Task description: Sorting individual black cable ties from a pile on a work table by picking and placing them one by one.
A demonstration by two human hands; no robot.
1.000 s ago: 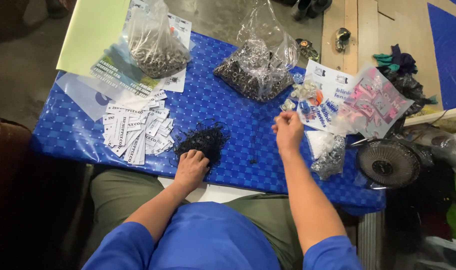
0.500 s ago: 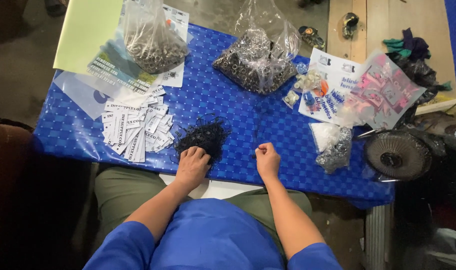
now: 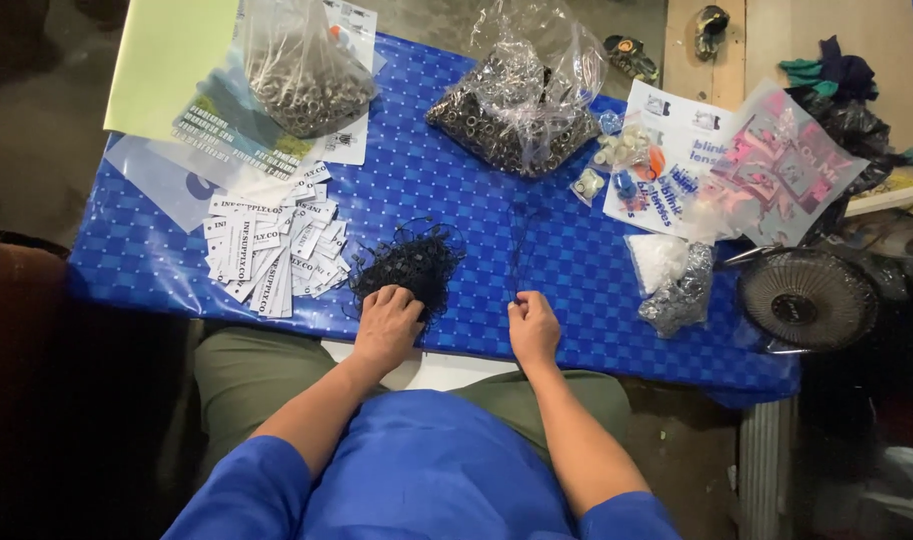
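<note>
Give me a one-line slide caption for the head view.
Left hand rests on a pile of black cords; right hand pinches one strand on the blue checkered table.

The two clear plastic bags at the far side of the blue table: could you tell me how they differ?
The left bag rests partly on papers and a yellow-green sheet, while the right bag lies straight on the blue table. The left bag's contents look paler and lie gathered low; the right bag's look darker and spread wider. Both are clear, crumpled, and hold many small metal rings.

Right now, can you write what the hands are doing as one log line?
left hand: on black string pile | right hand: pinching thin black string | white tags: untouched
</note>
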